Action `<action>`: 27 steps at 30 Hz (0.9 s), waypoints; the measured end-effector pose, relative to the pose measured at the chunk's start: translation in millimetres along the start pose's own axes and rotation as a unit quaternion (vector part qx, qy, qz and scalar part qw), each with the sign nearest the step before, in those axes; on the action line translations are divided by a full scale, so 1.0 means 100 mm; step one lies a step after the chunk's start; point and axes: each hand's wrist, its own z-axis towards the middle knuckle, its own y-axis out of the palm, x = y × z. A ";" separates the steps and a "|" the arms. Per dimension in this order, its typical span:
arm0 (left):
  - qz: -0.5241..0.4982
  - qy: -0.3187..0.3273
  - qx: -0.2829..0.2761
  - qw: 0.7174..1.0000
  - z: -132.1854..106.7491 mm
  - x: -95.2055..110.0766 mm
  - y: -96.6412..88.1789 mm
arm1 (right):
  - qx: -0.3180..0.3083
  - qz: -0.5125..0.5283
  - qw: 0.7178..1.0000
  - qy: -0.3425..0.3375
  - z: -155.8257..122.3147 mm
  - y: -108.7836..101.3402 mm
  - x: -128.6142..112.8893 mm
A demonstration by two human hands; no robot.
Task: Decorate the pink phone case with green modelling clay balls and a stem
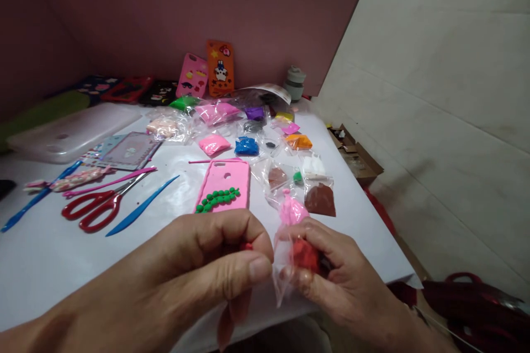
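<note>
My left hand [199,265] is closed, with a small bit of red clay [247,245] showing between the bent fingers and thumb. Just to its right, my right hand [343,276] grips a clear plastic bag of red clay [305,255], its open end pointing toward my left fingers. Beyond my left hand lies a pink phone case [221,179] with a curved row of green clay balls [217,198] on it; its near end is hidden by the hand. A bag of pink clay [293,210] sits right behind the red one.
Red-handled scissors [105,204] and a blue modelling knife [143,207] lie at the left. Several bags of coloured clay, one blue [247,145], spread across the white table. Decorated phone cases, one orange [221,69], lean at the back. A cardboard box [358,157] stands beyond the right edge.
</note>
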 end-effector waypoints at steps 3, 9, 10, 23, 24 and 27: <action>0.084 0.065 0.020 0.994 -0.01 -0.02 0.08 | -0.013 0.008 1.000 -0.006 0.02 0.03 -0.02; 0.286 0.211 0.111 0.928 -0.05 -0.15 0.12 | -0.015 0.008 1.000 -0.009 0.04 0.07 -0.04; 0.308 0.215 0.114 0.920 -0.06 -0.17 0.13 | -0.017 0.005 1.000 -0.009 0.04 0.07 -0.05; 0.290 0.232 0.060 0.926 0.03 -0.19 0.20 | -0.115 -0.061 0.991 0.009 0.06 0.12 -0.15; 0.301 0.236 0.057 0.922 0.02 -0.19 0.21 | -0.113 -0.062 0.992 0.006 0.06 0.12 -0.15; 0.306 0.228 0.025 0.924 -0.01 -0.20 0.20 | -0.089 -0.056 0.994 0.006 0.07 0.14 -0.14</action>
